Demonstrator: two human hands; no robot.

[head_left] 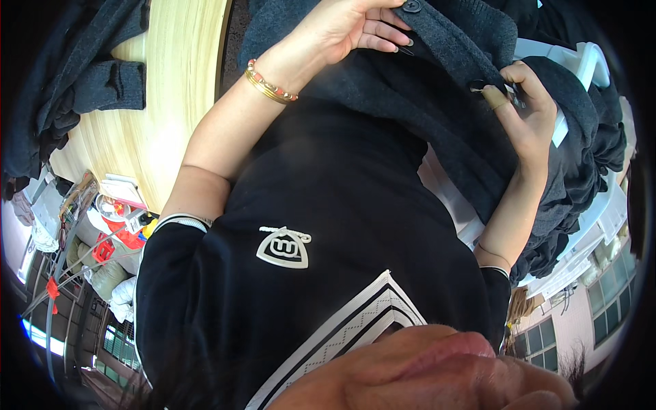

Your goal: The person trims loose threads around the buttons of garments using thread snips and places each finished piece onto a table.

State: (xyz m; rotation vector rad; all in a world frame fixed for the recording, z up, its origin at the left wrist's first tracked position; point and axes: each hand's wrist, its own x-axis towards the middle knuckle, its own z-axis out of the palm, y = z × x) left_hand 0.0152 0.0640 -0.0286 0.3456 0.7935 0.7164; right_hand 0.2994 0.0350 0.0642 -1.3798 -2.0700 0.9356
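Note:
A dark grey knit cardigan (437, 102) stretches between my two hands across the front of my body. At its upper edge, beside a dark round button (411, 6), my left hand (362, 31) pinches the front band between thumb and forefinger, the other fingers loosely bent. Lower on the same band, to the right, my right hand (526, 102) is closed on the cloth. A yellowish wrap (495, 98) covers its thumb tip. By those fingers show a small dark loop and a shiny bit, too small to name. Part of the cardigan runs out of view at the top.
On the left, a pale wooden table (171, 89) carries dark grey knit garments (102, 85). White plastic crates (594, 65) with a heap of dark garments (581, 178) stand at the right. Metal frames, bags and a red basket (104, 251) are at the lower left.

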